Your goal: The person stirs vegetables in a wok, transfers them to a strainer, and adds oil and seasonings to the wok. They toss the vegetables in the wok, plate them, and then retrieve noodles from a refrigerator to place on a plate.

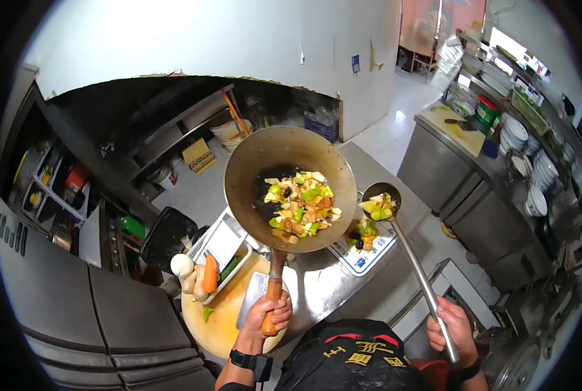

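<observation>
My left hand [268,314] is wrapped round the wooden handle of a wok [252,156], which is lifted above the steel counter. Chopped stir-fried food [304,202] lies in the wok: green and pale pieces, brown bits and some dark ones. In my right hand [452,326] is the long metal handle of a ladle [415,257]. Its bowl, just right of the wok, holds some of the same food. Partly under the wok and ladle, a white tray or plate with blue marks [369,259] carries a small heap of the food.
Below the wok lie a round cutting board [229,319] and a cleaver [253,293]. At left stands a white basket [229,274] with a carrot [210,274] and other vegetables. A steel cabinet [441,169] with stacked dishes is at right. A black bin bag [167,238] sits at left.
</observation>
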The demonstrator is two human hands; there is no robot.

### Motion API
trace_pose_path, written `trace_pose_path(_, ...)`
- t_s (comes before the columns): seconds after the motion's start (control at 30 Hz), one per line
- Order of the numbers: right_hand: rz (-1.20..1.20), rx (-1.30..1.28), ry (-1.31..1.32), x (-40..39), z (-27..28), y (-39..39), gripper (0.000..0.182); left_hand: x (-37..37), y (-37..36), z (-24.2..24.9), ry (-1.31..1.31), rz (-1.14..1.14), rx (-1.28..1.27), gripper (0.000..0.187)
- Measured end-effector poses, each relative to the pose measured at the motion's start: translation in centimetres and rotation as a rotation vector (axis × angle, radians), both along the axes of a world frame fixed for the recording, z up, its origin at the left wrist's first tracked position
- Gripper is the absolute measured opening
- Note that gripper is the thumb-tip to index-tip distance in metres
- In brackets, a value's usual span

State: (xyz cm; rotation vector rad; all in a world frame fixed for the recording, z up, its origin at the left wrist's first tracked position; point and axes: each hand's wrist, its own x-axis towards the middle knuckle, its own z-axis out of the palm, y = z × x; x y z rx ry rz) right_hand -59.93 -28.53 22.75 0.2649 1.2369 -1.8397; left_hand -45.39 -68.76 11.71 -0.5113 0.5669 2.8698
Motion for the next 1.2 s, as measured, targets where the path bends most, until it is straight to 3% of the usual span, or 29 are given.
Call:
trace_pose_path(0.2, 0.078, 0.102, 0.045, 0.0, -5.5, -0.5, 0.050, 0.0, -0.4, 1.2, -0.028, 0.055, 0.008, 0.010)
trace_pose_path(0.3, 0.128, 0.316, 0.291, 0.3, -8.6, -0.6, 0.055, 0.3, -0.6, 0.6, -0.013, 0.049, 0.043, 0.011)
trace_pose_path(0.67, 0.181, 0.386, 0.406, -0.7, -9.3, 0.2, 0.058, 0.8, -0.4, 0.9, -0.032, 0.077, 0.057, 0.013)
trace_pose_path(0.73, 0.287, 0.672, 0.727, -0.5, -9.2, -0.2, 0.058, 0.8, -0.3, 1.0, -0.034, 0.074, 0.041, 0.013)
trace_pose_path(0.8, 0.274, 0.628, 0.706, -0.7, -8.5, -0.3, 0.057, 1.1, -0.3, 1.2, -0.043, 0.075, 0.024, 0.014)
trace_pose_path(0.87, 0.124, 0.328, 0.419, -1.0, -7.1, 0.0, 0.057, 1.2, -0.4, 1.2, -0.070, 0.042, -0.017, 0.015)
trace_pose_path(1.0, 0.071, 0.164, 0.310, -1.7, -3.3, -3.7, 0.059, 0.9, -0.2, 1.0, -0.012, 0.003, 0.008, 0.016)
trace_pose_path(1.2, 0.208, 0.385, 0.602, -2.5, -7.3, -12.3, 0.060, 0.5, 1.1, 1.3, -0.024, -0.021, 0.059, 0.014)
